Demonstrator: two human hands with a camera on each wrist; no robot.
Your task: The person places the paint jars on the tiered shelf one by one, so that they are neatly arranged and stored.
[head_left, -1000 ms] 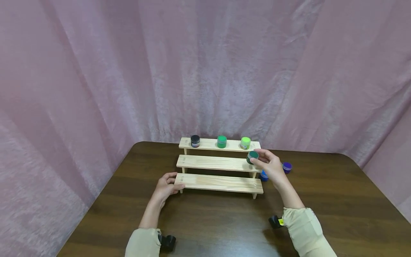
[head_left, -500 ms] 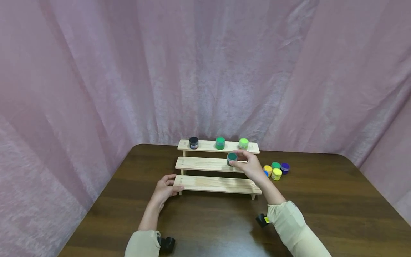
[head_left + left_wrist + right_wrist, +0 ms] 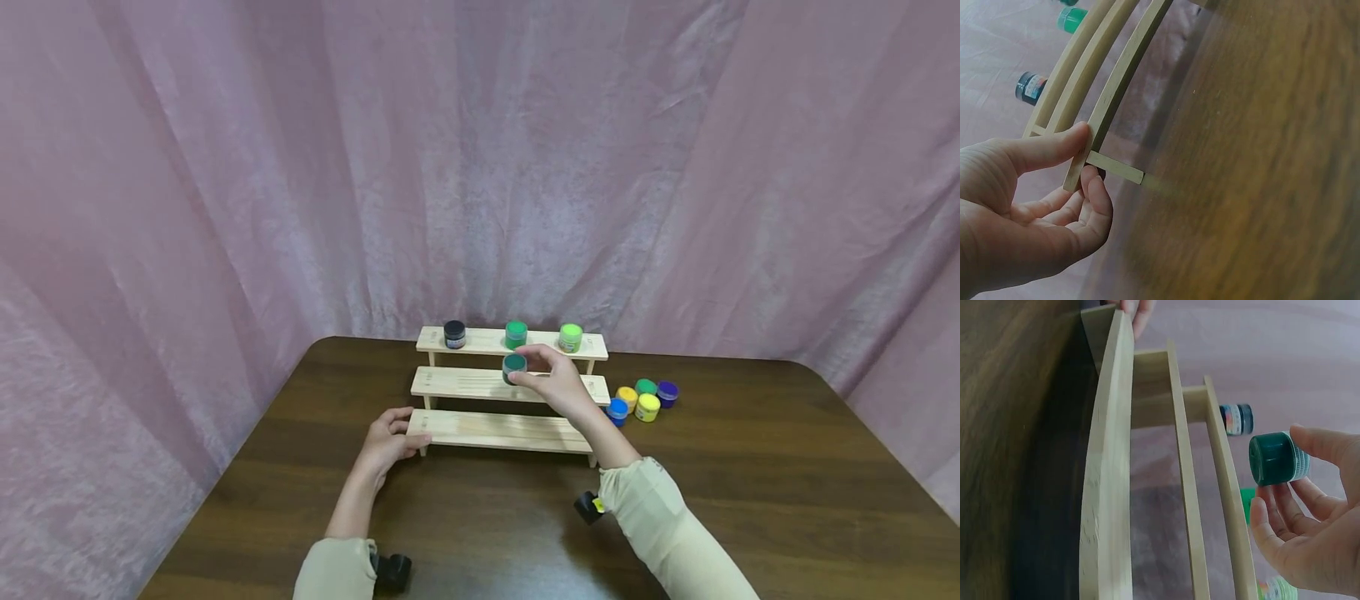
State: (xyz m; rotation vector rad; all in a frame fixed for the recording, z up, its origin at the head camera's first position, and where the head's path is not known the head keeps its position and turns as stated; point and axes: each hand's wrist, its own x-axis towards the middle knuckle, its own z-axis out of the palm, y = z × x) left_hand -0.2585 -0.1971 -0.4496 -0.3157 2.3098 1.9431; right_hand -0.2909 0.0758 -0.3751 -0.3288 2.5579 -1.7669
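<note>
A dark green paint jar (image 3: pixel 513 367) is pinched between the thumb and fingers of my right hand (image 3: pixel 553 383), over the middle step of a three-step wooden rack (image 3: pixel 495 427). In the right wrist view the same paint jar (image 3: pixel 1272 459) tilts sideways, apart from the wood. My left hand (image 3: pixel 386 442) grips the left end of the lowest step. Up close in the left wrist view, the left hand (image 3: pixel 1054 206) has its thumb on the board and its fingers curled under, beside a short leg. A black jar (image 3: pixel 454 334), a green jar (image 3: pixel 516 335) and a lime jar (image 3: pixel 570 337) stand on the top step.
Right of the rack, several jars cluster on the brown table (image 3: pixel 750 467): blue (image 3: pixel 617 411), orange (image 3: pixel 627 398), yellow (image 3: pixel 647 407), green (image 3: pixel 646 387) and purple (image 3: pixel 667 393). A pink curtain (image 3: pixel 480 167) hangs behind the table.
My right hand has carried the dark green paint jar leftward from the rack's right end to over the middle step's centre, uncovering the jars at right. My left hand keeps its grip.
</note>
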